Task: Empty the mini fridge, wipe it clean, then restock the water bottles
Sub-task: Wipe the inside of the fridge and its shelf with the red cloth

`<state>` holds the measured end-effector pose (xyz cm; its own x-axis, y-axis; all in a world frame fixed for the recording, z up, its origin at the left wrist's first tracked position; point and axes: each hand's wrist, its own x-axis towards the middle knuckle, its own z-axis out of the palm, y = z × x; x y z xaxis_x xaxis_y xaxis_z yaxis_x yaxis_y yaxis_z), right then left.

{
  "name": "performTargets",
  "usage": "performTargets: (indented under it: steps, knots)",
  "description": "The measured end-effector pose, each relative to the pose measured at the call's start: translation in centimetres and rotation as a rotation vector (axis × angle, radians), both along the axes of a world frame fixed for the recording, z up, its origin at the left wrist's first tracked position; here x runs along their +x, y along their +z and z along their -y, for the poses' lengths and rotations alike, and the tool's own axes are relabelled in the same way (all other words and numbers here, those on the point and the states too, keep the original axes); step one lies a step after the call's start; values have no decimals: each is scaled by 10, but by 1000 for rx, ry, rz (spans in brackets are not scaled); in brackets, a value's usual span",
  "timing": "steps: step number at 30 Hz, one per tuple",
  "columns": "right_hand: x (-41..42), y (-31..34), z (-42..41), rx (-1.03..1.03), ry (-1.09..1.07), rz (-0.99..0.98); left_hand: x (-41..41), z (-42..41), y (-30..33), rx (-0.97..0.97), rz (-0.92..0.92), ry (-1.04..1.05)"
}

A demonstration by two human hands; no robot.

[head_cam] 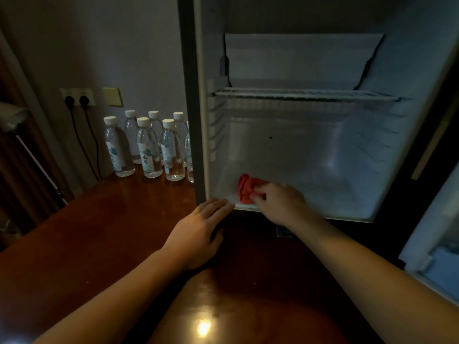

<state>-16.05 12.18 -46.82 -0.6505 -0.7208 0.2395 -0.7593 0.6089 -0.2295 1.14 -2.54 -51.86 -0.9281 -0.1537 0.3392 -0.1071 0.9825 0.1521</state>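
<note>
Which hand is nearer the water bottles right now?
Left. The left hand rests at the fridge's lower left front corner, just right of and below the water bottles. The right hand is farther right, inside the fridge, gripping the red cloth.

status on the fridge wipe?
Right hand grips red cloth on fridge floor. Left hand flat at front edge. Bottles out on floor, nothing blocking.

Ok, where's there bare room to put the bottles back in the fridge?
The fridge floor is bare right of the red cloth that the right hand grips. The wire shelf is also bare. The left hand rests at the front left corner. It is crowded where the water bottles cluster by the wall.
</note>
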Motion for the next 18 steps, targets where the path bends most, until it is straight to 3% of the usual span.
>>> performTargets:
  steps: [7, 18]
  knots:
    - [1, 1, -19, 3, 8, -8, -20, -19, -1, -91, -31, 110]
    - [-58, -1, 22, 17, -35, 22, -22, -10, -8, -1, -102, 60]
